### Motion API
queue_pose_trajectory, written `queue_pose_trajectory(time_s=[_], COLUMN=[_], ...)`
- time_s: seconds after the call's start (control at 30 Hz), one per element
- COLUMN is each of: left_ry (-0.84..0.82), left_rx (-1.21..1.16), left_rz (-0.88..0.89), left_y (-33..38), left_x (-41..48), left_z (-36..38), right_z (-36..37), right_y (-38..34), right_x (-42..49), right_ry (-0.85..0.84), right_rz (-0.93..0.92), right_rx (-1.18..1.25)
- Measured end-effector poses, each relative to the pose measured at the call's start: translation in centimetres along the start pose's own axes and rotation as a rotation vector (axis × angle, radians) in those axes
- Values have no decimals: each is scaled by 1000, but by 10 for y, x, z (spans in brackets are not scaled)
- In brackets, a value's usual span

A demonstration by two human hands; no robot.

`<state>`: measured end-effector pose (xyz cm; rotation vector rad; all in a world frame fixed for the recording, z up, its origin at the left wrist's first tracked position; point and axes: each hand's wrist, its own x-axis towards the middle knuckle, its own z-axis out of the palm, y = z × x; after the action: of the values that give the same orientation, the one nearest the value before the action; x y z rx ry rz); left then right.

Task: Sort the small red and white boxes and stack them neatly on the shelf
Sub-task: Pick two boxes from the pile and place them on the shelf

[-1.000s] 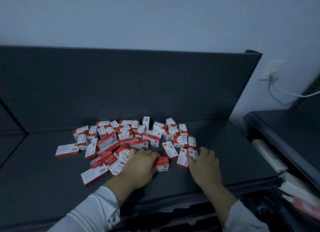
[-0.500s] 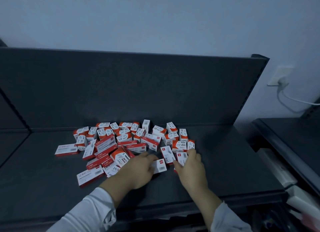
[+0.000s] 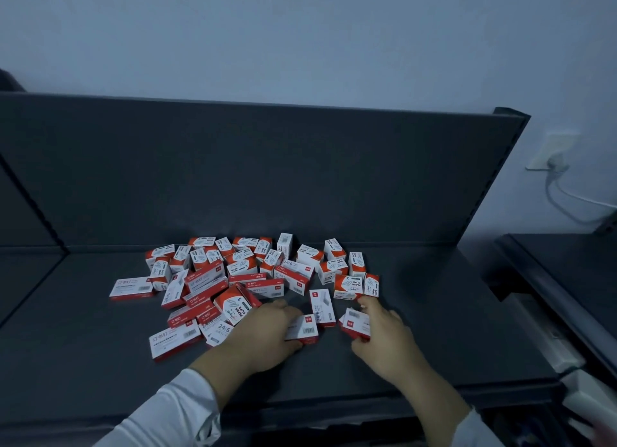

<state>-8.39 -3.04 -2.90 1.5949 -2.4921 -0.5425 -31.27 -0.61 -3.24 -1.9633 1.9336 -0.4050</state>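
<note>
Several small red and white boxes (image 3: 240, 273) lie jumbled on a dark grey shelf (image 3: 83, 346), long flat staple boxes mixed with squarer paper-clip boxes. My left hand (image 3: 263, 333) grips one flat box (image 3: 302, 329) at the near edge of the pile, barcode side up. My right hand (image 3: 384, 333) holds another flat box (image 3: 355, 323) just to its right, thumb below and fingers over it. A third flat box (image 3: 322, 308) lies between the two hands.
The shelf's dark back panel (image 3: 267, 172) rises behind the pile. Bare shelf surface lies to the left, right and front of the boxes. A second dark shelf unit (image 3: 567, 279) stands at the right; a wall socket with a white cable (image 3: 551, 159) sits above it.
Both hands have moved in from the pile's edge and closed on flat boxes; the left hand's box turned barcode side up, and the right hand drew its box toward me.
</note>
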Motion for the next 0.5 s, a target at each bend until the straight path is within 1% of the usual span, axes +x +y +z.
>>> queue_pose_trajectory(time_s=[0.2, 0.33, 0.4, 0.5], left_ry=[10, 43, 76, 163], left_rx=[49, 4, -32, -100], left_rz=[-42, -51, -55, -73], left_y=[7, 9, 9, 10], left_x=[2, 0, -2, -6], left_z=[2, 0, 0, -4], right_z=[-2, -5, -7, -15], right_y=[13, 13, 10, 1], right_x=[-2, -3, -3, -4], right_ry=[16, 18, 36, 84], right_rz=[-42, -27, -22, -74], right_rx=[-70, -132, -109, 24])
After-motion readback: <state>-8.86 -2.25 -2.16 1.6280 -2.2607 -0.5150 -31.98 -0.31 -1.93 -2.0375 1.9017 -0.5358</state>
